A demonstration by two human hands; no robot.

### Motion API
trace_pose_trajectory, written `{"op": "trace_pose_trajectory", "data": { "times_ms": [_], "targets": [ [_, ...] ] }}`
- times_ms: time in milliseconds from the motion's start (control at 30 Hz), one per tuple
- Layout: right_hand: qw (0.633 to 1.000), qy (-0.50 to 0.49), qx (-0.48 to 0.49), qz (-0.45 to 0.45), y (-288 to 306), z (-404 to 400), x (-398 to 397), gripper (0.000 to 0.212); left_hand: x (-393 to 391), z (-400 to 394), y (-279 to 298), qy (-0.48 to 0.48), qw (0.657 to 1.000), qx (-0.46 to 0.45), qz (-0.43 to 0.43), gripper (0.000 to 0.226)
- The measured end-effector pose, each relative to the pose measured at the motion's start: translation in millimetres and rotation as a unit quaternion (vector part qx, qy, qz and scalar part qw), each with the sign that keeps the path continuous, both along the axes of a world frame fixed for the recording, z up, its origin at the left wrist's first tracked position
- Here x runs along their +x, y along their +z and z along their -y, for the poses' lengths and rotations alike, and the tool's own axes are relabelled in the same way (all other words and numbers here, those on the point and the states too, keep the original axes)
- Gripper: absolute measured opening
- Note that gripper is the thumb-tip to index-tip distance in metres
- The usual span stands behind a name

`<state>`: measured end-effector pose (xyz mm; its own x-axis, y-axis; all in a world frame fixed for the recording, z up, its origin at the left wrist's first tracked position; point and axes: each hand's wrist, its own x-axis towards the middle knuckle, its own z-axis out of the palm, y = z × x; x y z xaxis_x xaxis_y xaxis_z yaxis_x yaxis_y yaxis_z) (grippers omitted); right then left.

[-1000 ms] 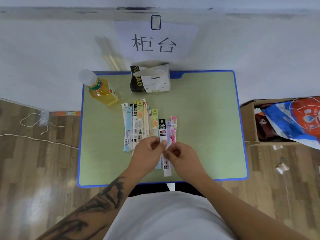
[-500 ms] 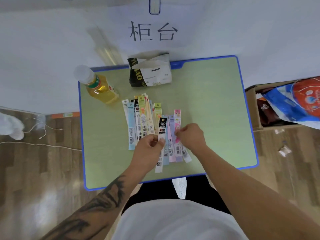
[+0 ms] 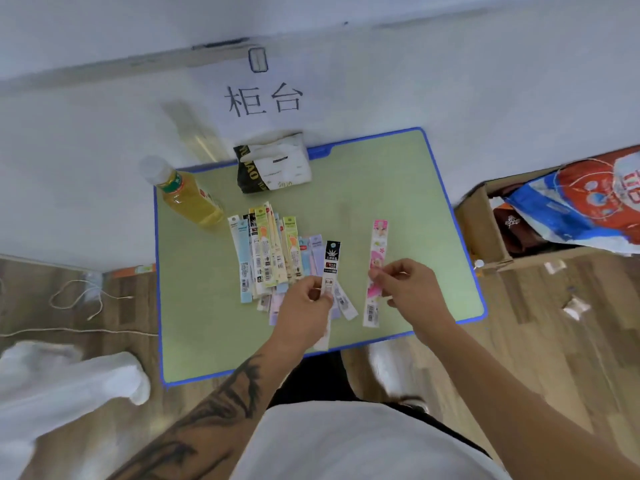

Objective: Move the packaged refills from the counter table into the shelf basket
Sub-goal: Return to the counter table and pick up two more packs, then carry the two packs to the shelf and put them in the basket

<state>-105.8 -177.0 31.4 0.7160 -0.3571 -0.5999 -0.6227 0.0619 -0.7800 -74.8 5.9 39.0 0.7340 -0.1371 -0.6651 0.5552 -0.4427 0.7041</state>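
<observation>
Left hand (image 3: 304, 308) pinches a black-topped refill pack (image 3: 330, 268) near its lower half, the pack standing up past the fingers over the green table (image 3: 398, 202). Right hand (image 3: 412, 292) pinches a pink refill pack (image 3: 375, 271) around its middle, held apart from the black one, a clear gap between the two. The remaining refill packs (image 3: 266, 254) lie fanned on the table just left of the left hand, some lower ends tucked under it. Yellow drink bottle (image 3: 188, 199) lies at the far left corner, a black-and-white bag (image 3: 273, 164) at the far edge by the wall. Open cardboard box (image 3: 485, 233) with a blue-red bag (image 3: 581, 202) sits right of the table. Versus half a second ago, the right hand has lifted the pink pack out of the pile and shifted it right; the left keeps its black pack.
</observation>
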Motion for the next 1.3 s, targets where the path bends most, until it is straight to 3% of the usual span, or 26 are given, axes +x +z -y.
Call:
{"op": "trace_pose_trajectory", "data": {
  "times_ms": [333,567,900,1000,1133,1300],
  "targets": [
    [0.971,-0.196,0.073,0.118,54,120,-196,0.02,-135,168,55,-0.126,0.99,-0.069,-0.008,0.025],
    [0.926,-0.347,0.062,0.135,62,203,-356,0.029,-259,295,75,-0.302,0.946,-0.117,-0.031,0.025],
    [0.796,-0.579,0.059,0.167,51,257,-513,0.034,-390,427,81,-0.506,0.856,-0.091,-0.063,0.021],
    [0.759,-0.629,0.061,0.156,49,273,-539,0.025,-414,466,74,-0.536,0.836,-0.089,-0.077,0.018],
    [0.723,-0.678,0.038,0.131,48,314,-566,0.033,-444,529,61,-0.587,0.798,-0.092,-0.102,0.016],
    [0.691,-0.715,0.017,0.108,60,395,-583,0.029,-464,627,61,-0.61,0.776,-0.106,-0.126,0.015]
  ]
}}
